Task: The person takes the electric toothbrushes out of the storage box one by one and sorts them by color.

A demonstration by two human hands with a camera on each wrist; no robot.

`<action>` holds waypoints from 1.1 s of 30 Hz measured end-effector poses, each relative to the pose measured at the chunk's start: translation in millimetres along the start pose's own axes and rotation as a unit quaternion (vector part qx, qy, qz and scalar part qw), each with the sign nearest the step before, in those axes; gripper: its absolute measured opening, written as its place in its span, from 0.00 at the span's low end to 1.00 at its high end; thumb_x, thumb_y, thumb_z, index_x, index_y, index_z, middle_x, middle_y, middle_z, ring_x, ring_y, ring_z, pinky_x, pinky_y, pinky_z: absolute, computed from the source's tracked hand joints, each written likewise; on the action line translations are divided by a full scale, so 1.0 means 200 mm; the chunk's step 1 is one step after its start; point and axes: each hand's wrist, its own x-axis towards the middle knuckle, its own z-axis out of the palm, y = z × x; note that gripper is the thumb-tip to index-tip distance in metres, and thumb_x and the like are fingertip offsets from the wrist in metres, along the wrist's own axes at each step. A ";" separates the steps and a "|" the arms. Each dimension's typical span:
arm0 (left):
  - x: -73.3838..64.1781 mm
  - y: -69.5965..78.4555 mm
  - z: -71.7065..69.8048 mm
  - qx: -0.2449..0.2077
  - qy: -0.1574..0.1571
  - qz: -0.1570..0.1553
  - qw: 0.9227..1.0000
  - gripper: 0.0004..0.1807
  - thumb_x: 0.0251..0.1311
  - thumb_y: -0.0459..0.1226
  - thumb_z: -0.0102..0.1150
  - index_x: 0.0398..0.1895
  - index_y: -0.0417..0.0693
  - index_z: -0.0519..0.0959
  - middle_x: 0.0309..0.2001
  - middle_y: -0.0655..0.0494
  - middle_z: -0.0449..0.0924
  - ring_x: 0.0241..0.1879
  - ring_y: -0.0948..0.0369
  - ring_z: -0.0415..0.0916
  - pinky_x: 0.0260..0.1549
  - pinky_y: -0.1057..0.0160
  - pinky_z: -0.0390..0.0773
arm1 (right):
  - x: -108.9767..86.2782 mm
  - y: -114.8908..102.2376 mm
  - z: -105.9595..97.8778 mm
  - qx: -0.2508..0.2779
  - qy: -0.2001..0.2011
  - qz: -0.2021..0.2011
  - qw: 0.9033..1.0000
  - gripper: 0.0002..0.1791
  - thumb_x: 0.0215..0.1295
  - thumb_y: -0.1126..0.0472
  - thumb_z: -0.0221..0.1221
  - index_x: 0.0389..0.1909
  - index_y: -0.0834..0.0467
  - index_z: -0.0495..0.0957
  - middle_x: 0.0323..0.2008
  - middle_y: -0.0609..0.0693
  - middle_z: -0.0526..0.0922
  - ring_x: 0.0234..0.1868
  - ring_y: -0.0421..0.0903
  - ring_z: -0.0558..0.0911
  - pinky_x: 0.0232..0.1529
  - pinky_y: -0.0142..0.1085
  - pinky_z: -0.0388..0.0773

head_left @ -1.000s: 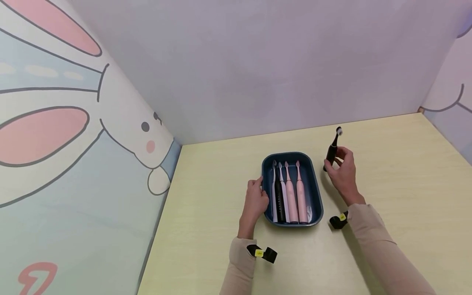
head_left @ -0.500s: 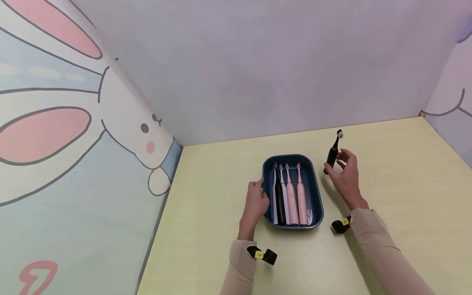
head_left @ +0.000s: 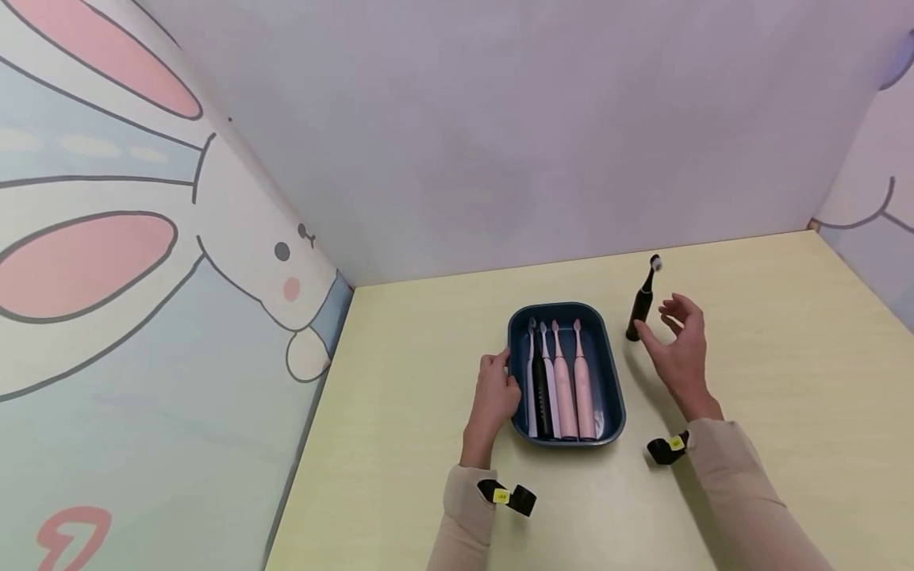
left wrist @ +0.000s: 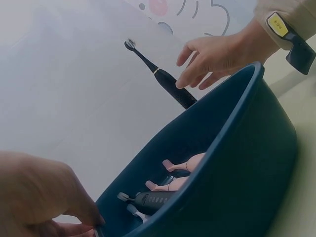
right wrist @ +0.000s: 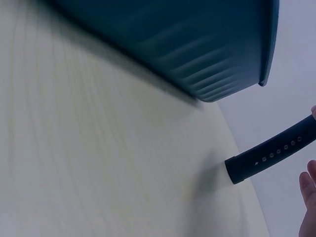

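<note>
Nearby, a left hand gripping the left side of a dark blue tray, five toothbrushes lying inside; a right hand, loosely spread, just beside a black toothbrush standing right of the tray; contact hard to tell from here

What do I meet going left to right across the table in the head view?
Left hand, blue tray holding several toothbrushes, black toothbrush outside the tray, right hand.
</note>
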 end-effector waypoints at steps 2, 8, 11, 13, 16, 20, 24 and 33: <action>0.00 0.00 0.00 0.003 0.002 0.001 1.000 0.27 0.64 0.27 0.46 0.68 0.40 0.66 0.55 0.43 0.68 0.40 0.58 0.71 0.41 0.59 0.75 | -0.02 -0.05 -0.01 0.011 0.003 -0.003 1.000 0.39 0.52 0.73 0.65 0.65 0.65 0.59 0.55 0.59 0.70 0.52 0.36 0.72 0.59 0.29 0.70; 0.00 0.00 0.00 0.003 0.003 -0.002 1.000 0.27 0.64 0.27 0.46 0.68 0.40 0.66 0.55 0.43 0.68 0.42 0.58 0.71 0.43 0.58 0.75 | -0.06 -0.20 -0.03 0.076 0.016 -0.027 0.997 0.35 0.53 0.75 0.63 0.63 0.67 0.61 0.50 0.53 0.72 0.51 0.39 0.74 0.57 0.25 0.70; 0.00 0.00 0.00 0.002 0.004 0.000 1.000 0.27 0.64 0.27 0.46 0.68 0.40 0.66 0.55 0.43 0.68 0.41 0.58 0.71 0.42 0.58 0.75 | -0.07 -0.22 -0.03 0.098 0.020 -0.036 0.994 0.35 0.52 0.76 0.62 0.62 0.66 0.61 0.49 0.45 0.72 0.50 0.37 0.74 0.56 0.25 0.70; 0.00 0.00 0.00 0.001 0.004 0.001 1.000 0.27 0.64 0.27 0.46 0.67 0.40 0.66 0.55 0.43 0.68 0.41 0.58 0.71 0.42 0.58 0.75 | -0.08 -0.22 -0.03 0.101 0.019 -0.037 0.994 0.36 0.52 0.77 0.63 0.63 0.66 0.61 0.50 0.43 0.71 0.51 0.39 0.74 0.56 0.25 0.70; 0.00 0.00 0.00 0.002 0.004 0.003 1.000 0.27 0.63 0.27 0.46 0.67 0.39 0.66 0.55 0.43 0.68 0.40 0.57 0.71 0.41 0.58 0.75 | -0.09 -0.20 -0.02 0.102 0.022 -0.038 0.994 0.37 0.51 0.77 0.63 0.63 0.63 0.61 0.50 0.42 0.71 0.52 0.41 0.74 0.56 0.25 0.69; -0.01 0.00 0.00 0.002 0.005 0.005 1.000 0.27 0.63 0.26 0.46 0.67 0.39 0.66 0.55 0.42 0.68 0.41 0.57 0.71 0.42 0.58 0.75 | -0.11 -0.21 -0.01 0.114 0.022 -0.061 0.991 0.37 0.50 0.78 0.63 0.63 0.61 0.62 0.51 0.44 0.72 0.53 0.42 0.74 0.56 0.25 0.70; -0.01 0.00 0.00 0.001 0.005 0.005 1.000 0.27 0.63 0.26 0.46 0.67 0.39 0.66 0.55 0.42 0.68 0.40 0.57 0.71 0.42 0.58 0.75 | -0.13 -0.25 0.01 0.119 0.011 -0.085 0.989 0.37 0.50 0.79 0.63 0.62 0.63 0.62 0.51 0.51 0.72 0.53 0.43 0.74 0.56 0.25 0.70; -0.01 0.01 0.00 0.000 0.008 0.009 1.000 0.27 0.63 0.26 0.47 0.67 0.39 0.66 0.54 0.42 0.68 0.38 0.58 0.71 0.40 0.59 0.75 | -0.18 -0.33 0.06 0.083 -0.036 -0.074 0.993 0.36 0.51 0.79 0.62 0.62 0.69 0.60 0.53 0.62 0.71 0.54 0.40 0.73 0.58 0.23 0.67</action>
